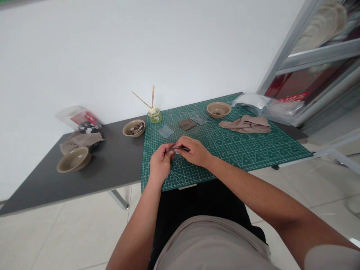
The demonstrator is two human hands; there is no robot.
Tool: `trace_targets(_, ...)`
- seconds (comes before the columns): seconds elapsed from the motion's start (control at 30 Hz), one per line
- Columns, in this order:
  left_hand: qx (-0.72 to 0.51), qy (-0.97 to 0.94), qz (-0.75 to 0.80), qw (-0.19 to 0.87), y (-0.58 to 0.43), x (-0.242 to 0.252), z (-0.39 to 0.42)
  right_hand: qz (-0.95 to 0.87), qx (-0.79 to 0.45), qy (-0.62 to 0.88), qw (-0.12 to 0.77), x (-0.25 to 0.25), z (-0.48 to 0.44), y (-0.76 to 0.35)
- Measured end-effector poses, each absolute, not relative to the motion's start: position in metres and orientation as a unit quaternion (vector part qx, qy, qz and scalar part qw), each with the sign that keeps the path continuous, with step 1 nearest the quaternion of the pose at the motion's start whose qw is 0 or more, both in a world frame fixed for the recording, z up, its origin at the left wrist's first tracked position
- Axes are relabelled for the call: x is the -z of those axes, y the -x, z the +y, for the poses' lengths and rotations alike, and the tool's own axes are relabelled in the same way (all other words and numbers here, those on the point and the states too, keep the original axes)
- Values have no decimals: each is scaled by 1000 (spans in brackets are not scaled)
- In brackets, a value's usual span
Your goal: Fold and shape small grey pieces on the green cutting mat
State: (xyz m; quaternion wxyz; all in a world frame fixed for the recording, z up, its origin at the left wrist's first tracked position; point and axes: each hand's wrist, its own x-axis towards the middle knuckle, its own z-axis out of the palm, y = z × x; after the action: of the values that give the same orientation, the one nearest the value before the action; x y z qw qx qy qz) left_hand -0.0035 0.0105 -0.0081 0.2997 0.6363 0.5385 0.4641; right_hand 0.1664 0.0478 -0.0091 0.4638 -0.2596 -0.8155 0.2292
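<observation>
My left hand point(161, 160) and my right hand point(194, 150) meet over the front part of the green cutting mat point(242, 152). Between their closed fingertips is a small, thin, dark flat piece point(182, 148), seen nearly edge-on and partly covered by the fingers; its kind cannot be made out. Just beyond the hands, a brown square piece point(186, 124) lies on the mat. On either side of it are a clear plastic packet point(166, 131) and another clear packet point(199, 119).
A bowl of small dark and light pieces point(134, 128) stands left of a reed diffuser point(154, 114). Further left are a tilted bowl point(73, 160), brown cloth point(81, 141) and a bag point(84, 120). At right are another bowl point(219, 110), crumpled cloth point(247, 124) and plastic wrapping point(267, 106).
</observation>
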Motion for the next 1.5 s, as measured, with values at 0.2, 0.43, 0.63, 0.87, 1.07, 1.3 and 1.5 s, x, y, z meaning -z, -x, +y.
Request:
trace_targets(0.2,-487,-623,525,315,3,9,9,-818,-243,263,451,10,48,-167)
trace_targets(0.43,-476,-632,523,317,4,9,12,-815,-244,262,455,11,49,-167)
trace_targets(0.63,-484,-626,518,326,4,10,11,-808,-251,270,461,10,48,-168)
trace_targets(0.87,-488,-623,503,347,6,9,13,-819,-232,259,456,10,48,-167)
trace_targets(1.07,-480,-619,524,336,3,8,12,-811,-245,282,450,9,48,-169)
trace_targets(1.3,-480,-621,516,343,5,10,13,-815,-242,273,451,9,48,-167)
trace_targets(1.5,-473,-620,518,351,5,9,13,-801,-262,305,443,9,49,-168)
